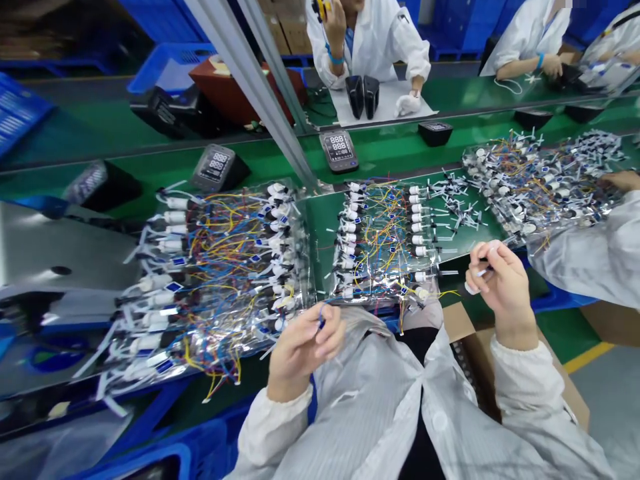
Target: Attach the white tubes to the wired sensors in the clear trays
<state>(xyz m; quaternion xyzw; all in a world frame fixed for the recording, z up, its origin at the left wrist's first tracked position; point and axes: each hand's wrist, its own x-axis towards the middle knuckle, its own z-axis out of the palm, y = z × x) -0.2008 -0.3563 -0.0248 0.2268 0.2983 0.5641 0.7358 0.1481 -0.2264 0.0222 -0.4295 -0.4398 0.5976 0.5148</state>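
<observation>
My left hand (306,343) is closed in a pinch at the near edge of the bench, with a small dark blue bit showing at the fingertips; what it is I cannot make out. Raised at the right, my right hand (504,287) has its fingers closed on a short white tube piece (481,273). Between the hands lies a clear plastic sheet of wired parts (380,233): white cylinders with black ends in two columns, joined by yellow, red and blue wires. Short white tube pieces (457,203) are scattered beside it.
A larger wired batch (220,260) lies left, another pile (540,177) right, near a co-worker's sleeve (590,247). Display units (339,151) stand on the green conveyor behind. A metal post (260,87) rises behind the bench. Another person (370,40) sits opposite. A cardboard box (540,373) stands below right.
</observation>
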